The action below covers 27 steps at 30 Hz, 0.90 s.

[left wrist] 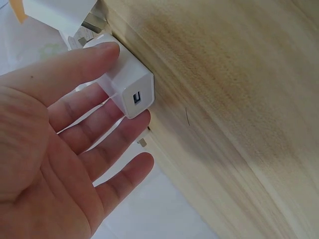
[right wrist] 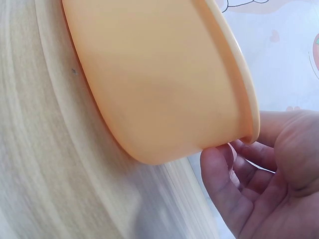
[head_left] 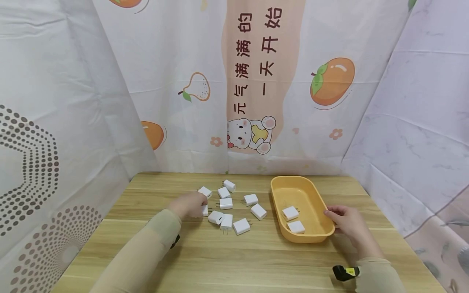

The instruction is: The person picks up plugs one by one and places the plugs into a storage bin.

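My left hand (head_left: 187, 204) is at the left edge of a group of white USB charger plugs. Its thumb and fingers pinch one charger (left wrist: 130, 83), whose USB port faces the camera in the left wrist view; in the head view the hand partly covers it. At the right, an orange plastic basket (head_left: 309, 239) stands on the table with two chargers inside, one upper charger (head_left: 290, 213) and one lower charger (head_left: 296, 227). My right hand (head_left: 349, 224) grips the basket's right rim, thumb on one side of the wall and fingers on the other.
Several more chargers lie scattered mid-table between the left hand and the basket, such as a front charger (head_left: 242, 226) and a back charger (head_left: 229, 186). The wooden table (head_left: 256, 264) ends at a printed curtain (head_left: 205, 122) behind, with more fabric at both sides.
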Motion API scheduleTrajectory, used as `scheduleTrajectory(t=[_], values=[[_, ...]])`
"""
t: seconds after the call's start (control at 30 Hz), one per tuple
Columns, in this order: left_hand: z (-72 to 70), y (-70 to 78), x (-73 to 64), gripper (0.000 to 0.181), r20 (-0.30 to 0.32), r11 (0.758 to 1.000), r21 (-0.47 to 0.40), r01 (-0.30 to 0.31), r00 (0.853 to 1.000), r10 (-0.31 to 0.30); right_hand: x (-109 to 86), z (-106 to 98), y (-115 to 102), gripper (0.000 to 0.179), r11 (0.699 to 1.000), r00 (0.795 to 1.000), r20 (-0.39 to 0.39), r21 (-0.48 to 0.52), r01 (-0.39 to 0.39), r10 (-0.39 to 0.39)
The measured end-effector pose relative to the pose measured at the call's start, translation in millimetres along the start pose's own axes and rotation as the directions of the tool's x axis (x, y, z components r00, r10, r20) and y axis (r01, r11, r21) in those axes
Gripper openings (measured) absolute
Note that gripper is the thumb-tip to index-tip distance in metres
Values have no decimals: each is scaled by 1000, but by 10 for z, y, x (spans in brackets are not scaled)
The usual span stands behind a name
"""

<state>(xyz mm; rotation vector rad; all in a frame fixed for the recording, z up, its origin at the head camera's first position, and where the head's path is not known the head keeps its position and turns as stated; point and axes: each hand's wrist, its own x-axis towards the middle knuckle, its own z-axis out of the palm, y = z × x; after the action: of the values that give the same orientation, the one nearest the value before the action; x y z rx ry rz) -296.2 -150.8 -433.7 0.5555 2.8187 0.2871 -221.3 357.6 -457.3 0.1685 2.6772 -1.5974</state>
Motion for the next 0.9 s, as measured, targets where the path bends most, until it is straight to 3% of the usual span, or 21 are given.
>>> scheduleTrajectory(t=[0.4, 0.9], values=[[35, -16, 35, 22, 11, 998, 55, 14, 1000, -15, 22, 5, 15, 52, 1000, 1000, 7, 7, -17, 17], [66, -22, 6, 16, -4, 999, 48, 12, 1000, -12, 14, 18, -57, 45, 998, 1000, 5, -56, -11, 11]])
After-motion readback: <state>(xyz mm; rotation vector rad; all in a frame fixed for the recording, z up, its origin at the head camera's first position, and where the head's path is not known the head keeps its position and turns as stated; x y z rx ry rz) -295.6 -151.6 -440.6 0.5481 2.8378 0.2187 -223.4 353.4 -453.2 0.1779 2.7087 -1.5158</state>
